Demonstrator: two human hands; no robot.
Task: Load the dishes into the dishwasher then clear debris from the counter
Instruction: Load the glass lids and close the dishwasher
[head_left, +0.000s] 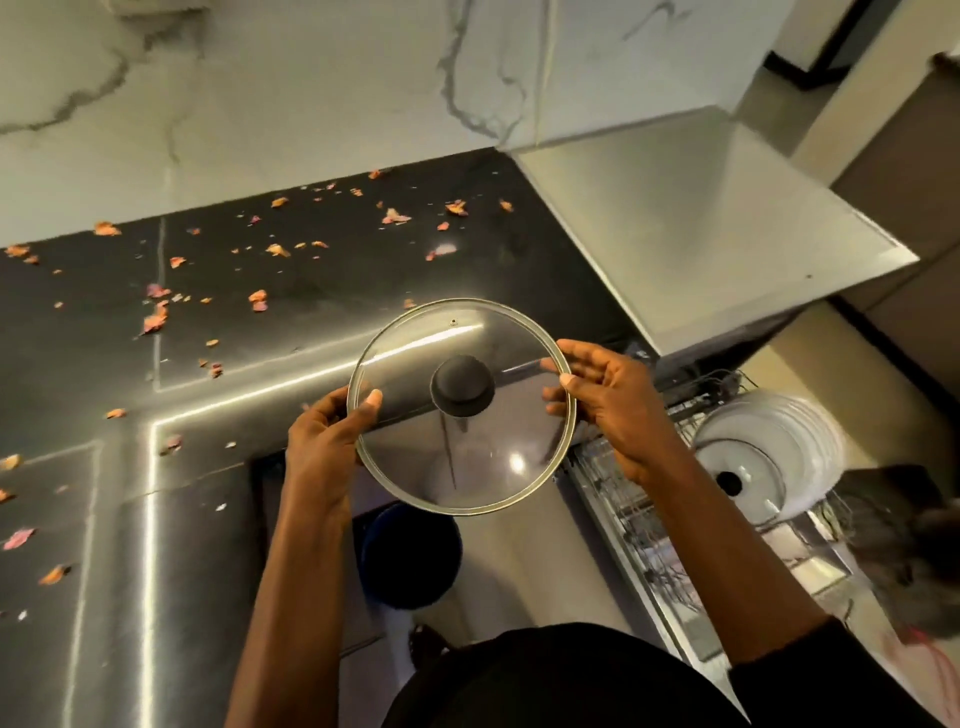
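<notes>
Loading is the step in hand; the littered dark polished counter (291, 291) left of the open wire dishwasher rack (623, 499) waits. Left of that rack hangs the round glass lid with black knob (483, 467), left hand (324, 452) and right hand (613, 410) each pinching its rim. Next, probably, it must stand edgewise in a free slot.

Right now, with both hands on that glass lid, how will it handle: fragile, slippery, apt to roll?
Likely rigid but breakable: the glass lid is clear glass in a thin metal rim. Probably slick, judging by the glare; the left hand and right hand pinch only its edges. Being round, it may roll if stood on edge unsupported.
</notes>
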